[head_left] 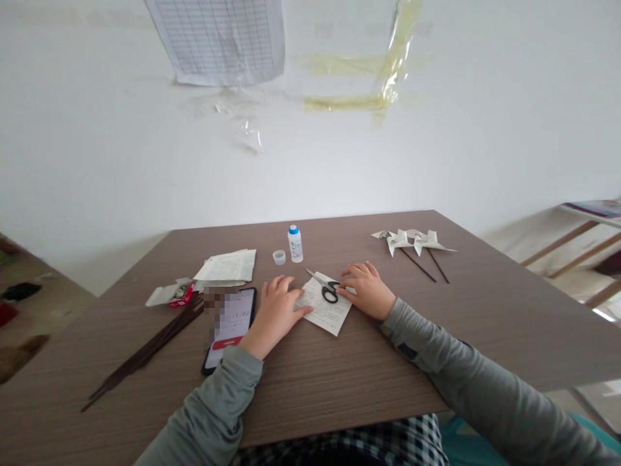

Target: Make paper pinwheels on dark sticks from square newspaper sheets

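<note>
A square sheet of printed paper [324,309] lies on the brown table [339,382] in front of me. Black-handled scissors [326,287] rest on top of the sheet. My left hand [275,315] lies flat with its fingers spread, its fingertips on the sheet's left edge. My right hand [367,289] rests palm down at the sheet's right edge, its fingers stretched towards the scissors' handles. Neither hand holds anything.
A phone [231,325] with a lit screen lies left of my left hand. Several thin dark sticks [145,351], a small red-and-white box [174,293] and stacked papers [228,266] lie further left. A glue bottle [295,243] and its cap [279,257] stand behind. Paper pinwheels [412,241] lie far right.
</note>
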The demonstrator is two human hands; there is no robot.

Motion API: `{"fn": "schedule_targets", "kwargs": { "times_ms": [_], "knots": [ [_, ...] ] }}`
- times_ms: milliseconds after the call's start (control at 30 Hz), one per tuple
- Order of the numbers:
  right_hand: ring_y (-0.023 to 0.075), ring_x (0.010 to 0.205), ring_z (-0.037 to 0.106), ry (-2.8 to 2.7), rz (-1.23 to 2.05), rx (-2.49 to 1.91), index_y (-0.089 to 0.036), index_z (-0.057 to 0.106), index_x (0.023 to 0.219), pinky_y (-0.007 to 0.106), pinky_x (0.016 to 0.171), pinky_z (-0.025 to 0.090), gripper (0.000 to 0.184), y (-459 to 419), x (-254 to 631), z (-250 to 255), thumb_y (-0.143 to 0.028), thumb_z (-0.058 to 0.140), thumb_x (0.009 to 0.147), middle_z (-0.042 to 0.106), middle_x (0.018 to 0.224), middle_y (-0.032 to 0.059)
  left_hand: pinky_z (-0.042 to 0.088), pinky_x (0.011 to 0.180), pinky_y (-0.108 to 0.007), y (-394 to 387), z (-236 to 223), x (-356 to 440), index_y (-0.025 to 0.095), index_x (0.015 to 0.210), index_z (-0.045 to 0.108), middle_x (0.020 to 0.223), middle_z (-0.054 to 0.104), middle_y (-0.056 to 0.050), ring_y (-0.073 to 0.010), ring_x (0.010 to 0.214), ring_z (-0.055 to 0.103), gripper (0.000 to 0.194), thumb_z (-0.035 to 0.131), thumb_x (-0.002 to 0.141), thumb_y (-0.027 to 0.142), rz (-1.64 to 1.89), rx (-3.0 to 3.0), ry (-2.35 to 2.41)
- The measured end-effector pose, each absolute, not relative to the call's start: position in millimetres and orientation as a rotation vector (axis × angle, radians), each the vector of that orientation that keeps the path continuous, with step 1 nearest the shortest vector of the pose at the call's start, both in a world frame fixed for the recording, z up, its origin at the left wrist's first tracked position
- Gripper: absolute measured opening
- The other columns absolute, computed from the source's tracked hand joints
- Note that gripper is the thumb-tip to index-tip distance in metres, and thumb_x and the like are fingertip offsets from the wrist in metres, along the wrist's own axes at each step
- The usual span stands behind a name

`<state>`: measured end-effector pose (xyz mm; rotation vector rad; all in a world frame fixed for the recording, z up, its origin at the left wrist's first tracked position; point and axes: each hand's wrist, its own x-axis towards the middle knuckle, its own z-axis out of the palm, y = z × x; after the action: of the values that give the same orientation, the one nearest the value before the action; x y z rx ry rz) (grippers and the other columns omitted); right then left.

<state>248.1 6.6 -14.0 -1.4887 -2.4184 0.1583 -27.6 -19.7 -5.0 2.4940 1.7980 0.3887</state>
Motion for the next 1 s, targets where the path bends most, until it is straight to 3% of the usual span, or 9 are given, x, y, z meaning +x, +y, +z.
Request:
{"fn": "schedule_targets", "kwargs": {
  "times_ms": [167,333,467,667,833,1000],
  "knots": [
    [0.0368,0.151,0.065,-2.355,0.083,-1.638,-0.026,0.093,0.107,0.072,0.144,0.028,0.026,6.2,248.3,-7.2,-0.041,0.075,0.118,0.081,0.146,0.0147,0.043,0.141,-0.072,-23.2,0.6,-25.5,0.027,0.138,0.093,0.170,0.073,-0.019,-0.0482,0.167,0.057,0.035,0.090,0.104,0.034,0.334,2.464,1.845],
    [0.0344,0.142,0.070,-2.345,0.090,-1.690,-0.022,0.089,0.124,0.062,0.143,0.032,0.019,0.8,238.8,-4.6,-0.033,0.079,0.114,0.082,0.140,0.0155,0.035,0.144,-0.075,-27.7,6.5,-22.6,0.025,0.158,0.083,0.182,0.061,-0.022,-0.0513,0.176,0.045,0.051,0.080,0.111,0.043,0.184,2.446,1.871],
    [0.0346,0.146,0.068,-2.365,0.142,-1.701,-0.020,0.085,0.140,0.061,0.143,0.031,0.032,-4.1,232.7,1.0,-0.016,0.069,0.112,0.082,0.142,0.0160,0.033,0.143,-0.077,-30.0,8.6,-21.3,0.026,0.165,0.077,0.187,0.053,-0.024,-0.0534,0.180,0.038,0.060,0.078,0.111,0.050,0.148,2.452,1.856],
    [0.0359,0.150,0.066,-2.357,0.139,-1.823,-0.022,0.087,0.143,0.065,0.144,0.028,0.053,-2.2,240.6,8.2,-0.002,0.056,0.105,0.082,0.146,0.0165,0.029,0.144,-0.077,-33.4,13.8,-18.7,0.026,0.173,0.069,0.190,0.049,-0.025,-0.0523,0.182,0.033,0.064,0.071,0.115,0.052,0.050,2.414,1.934],
    [0.0368,0.151,0.065,-2.377,0.140,-1.889,-0.027,0.090,0.140,0.068,0.143,0.027,0.041,3.8,251.2,12.8,-0.015,0.061,0.114,0.083,0.147,0.0156,0.032,0.144,-0.076,-34.7,10.8,-18.4,0.023,0.175,0.067,0.189,0.050,-0.026,-0.0527,0.182,0.035,0.064,0.068,0.116,0.049,0.040,2.387,2.027],
    [0.0374,0.151,0.065,-2.359,0.158,-1.932,-0.029,0.091,0.135,0.068,0.142,0.026,0.030,7.2,257.2,14.8,-0.022,0.073,0.112,0.086,0.145,0.0126,0.035,0.143,-0.076,-34.4,8.0,-18.5,0.021,0.174,0.067,0.186,0.054,-0.026,-0.0514,0.180,0.038,0.062,0.064,0.118,0.048,0.012,2.415,2.052]
  ]
}}
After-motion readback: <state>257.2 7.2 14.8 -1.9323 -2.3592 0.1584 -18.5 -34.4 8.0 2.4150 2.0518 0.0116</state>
